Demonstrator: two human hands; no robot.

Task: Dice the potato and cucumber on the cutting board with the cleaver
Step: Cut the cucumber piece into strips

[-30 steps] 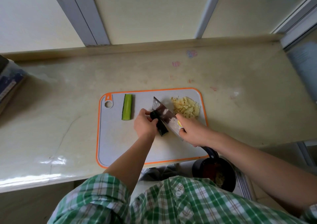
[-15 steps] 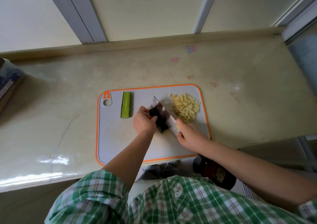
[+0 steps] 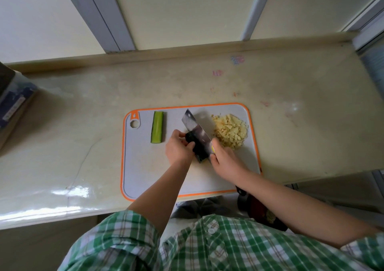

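Grey plastic rimmed in orange forms the cutting board, which is laid flat on the pale, glossy bench close to its front edge; a hanging hole is cut in its far left corner. A light green cucumber strip is laid cut face up on the board's far left part, well apart from both hands. A heap of diced potato is piled at the far right corner of the board.

Near the middle of the board a dark green cucumber piece is held down by the left hand; its grip is clamped on that piece, with the fingers curled over the skin. The cleaver is set against the right side of this piece, its broad blade tilted so that the flat is shown; how deep the edge is sunk cannot be told. The cleaver's handle is enclosed by the right hand, whose grip is closed round it; only a yellow sliver of the handle is seen.

A green plaid shirt is worn by the person; a dark pan is seen below the bench edge, under the right forearm. A blue and white box is placed at the bench's left end; faint coloured marks are seen on the far side of the bench.
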